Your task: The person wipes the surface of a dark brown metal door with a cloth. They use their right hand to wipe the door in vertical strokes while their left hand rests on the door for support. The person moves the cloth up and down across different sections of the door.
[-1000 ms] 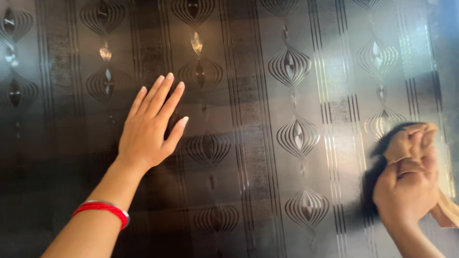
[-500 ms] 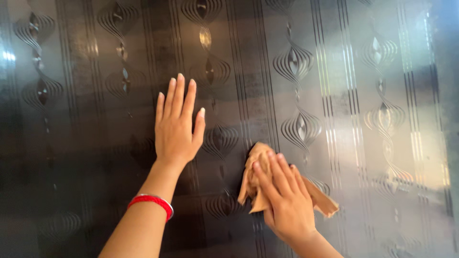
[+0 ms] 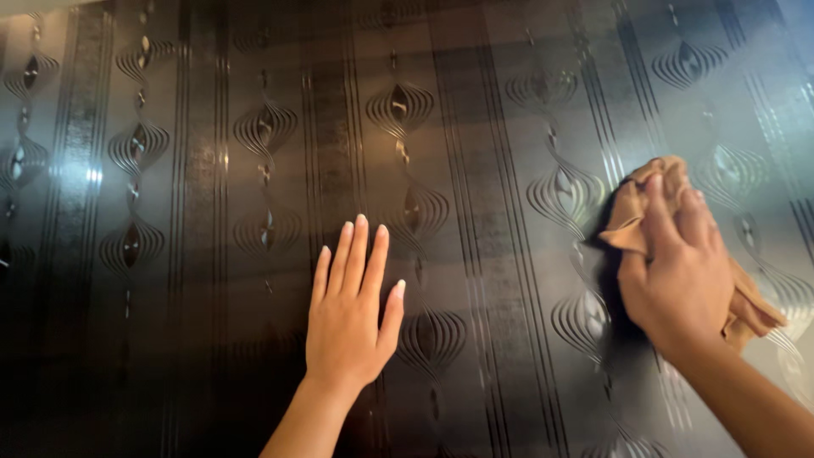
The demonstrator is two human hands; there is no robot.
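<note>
A dark glossy panel (image 3: 212,170) with vertical stripes and oval line patterns fills the view. My left hand (image 3: 352,309) lies flat against it, fingers together and pointing up, holding nothing. My right hand (image 3: 674,263) presses a crumpled tan cloth (image 3: 746,309) against the panel at the right side. The cloth sticks out above the fingers and below the palm.
Light glares off the panel along the left and right sides. A pale strip of edge (image 3: 34,7) shows at the top left corner.
My right hand has swept the cloth from the middle of the panel up to the right. The left hand sits lower in view, and its red wristband is out of frame.
</note>
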